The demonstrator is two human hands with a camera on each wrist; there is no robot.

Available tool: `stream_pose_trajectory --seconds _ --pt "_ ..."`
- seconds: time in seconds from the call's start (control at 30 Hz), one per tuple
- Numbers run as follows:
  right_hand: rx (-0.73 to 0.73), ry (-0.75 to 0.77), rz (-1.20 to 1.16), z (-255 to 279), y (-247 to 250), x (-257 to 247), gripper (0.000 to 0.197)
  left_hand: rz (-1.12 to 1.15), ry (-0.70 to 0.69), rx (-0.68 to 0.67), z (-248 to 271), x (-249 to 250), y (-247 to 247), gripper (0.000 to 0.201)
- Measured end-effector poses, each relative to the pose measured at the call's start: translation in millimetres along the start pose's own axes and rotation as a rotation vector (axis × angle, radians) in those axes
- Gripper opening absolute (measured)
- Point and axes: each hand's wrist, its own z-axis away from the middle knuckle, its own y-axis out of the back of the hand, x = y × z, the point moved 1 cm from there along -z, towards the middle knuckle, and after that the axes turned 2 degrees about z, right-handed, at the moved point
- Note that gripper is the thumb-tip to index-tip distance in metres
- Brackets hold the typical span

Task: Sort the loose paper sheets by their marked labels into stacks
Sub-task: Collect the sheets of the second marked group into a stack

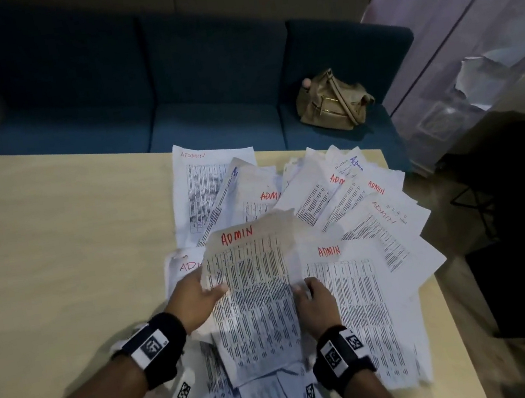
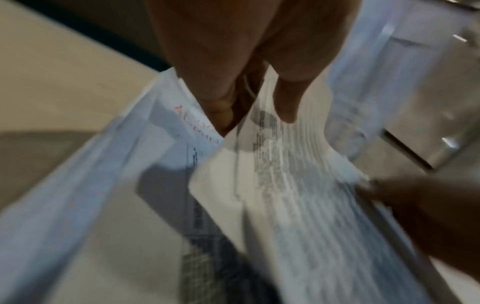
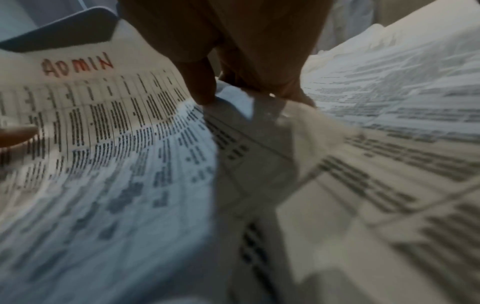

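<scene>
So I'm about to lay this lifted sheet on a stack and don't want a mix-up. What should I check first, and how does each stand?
1. Label readable: ok, lifted sheet reads ADMIN in red.
2. Left hand grip: ok, thumb on top at the sheet's left edge.
3. Right hand grip: ok, fingers pinch the right edge.
4. Single sheet only: cannot tell, wrist views are blurred.
5. Tidy stack to receive it: not ok, the other sheets lie fanned and overlapping.
6. Other labels present: cannot tell; one blue mark is unclear.
</scene>
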Motion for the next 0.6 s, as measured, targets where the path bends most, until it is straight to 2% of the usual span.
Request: stream_pose_trajectory --seconds 0.07,0.17,0.27,0.37,0.43,0.5,0.6 --pt "-0.001 0.036 0.013 1 -1 -2 0.015 0.079 0.081 0.115 -6 3 7 0.052" --pt "0.050 0.003 -0.094 1 5 -6 0.020 0.219 0.114 0.192 -13 2 27 0.034" --pt "0.030 0.020 -0.123 0 8 -13 0.043 0.328 0.074 0.092 -16 -1 45 0.038" --pt "-0.063 0.088 -0.164 -4 2 -28 0.065 0.454 -0.015 -0.014 -14 5 58 0.065" --pt "-0.105 0.122 -0.194 -6 -2 -43 0.069 0.490 -0.072 -0.092 -15 10 62 0.075" --pt "-0.097 0.140 -0.251 -10 -4 -58 0.060 0.494 -0.100 -0.127 -14 14 66 0.073" --pt "-0.049 0.153 -0.323 -13 -9 -74 0.029 0.543 -0.132 -0.088 -16 16 72 0.082"
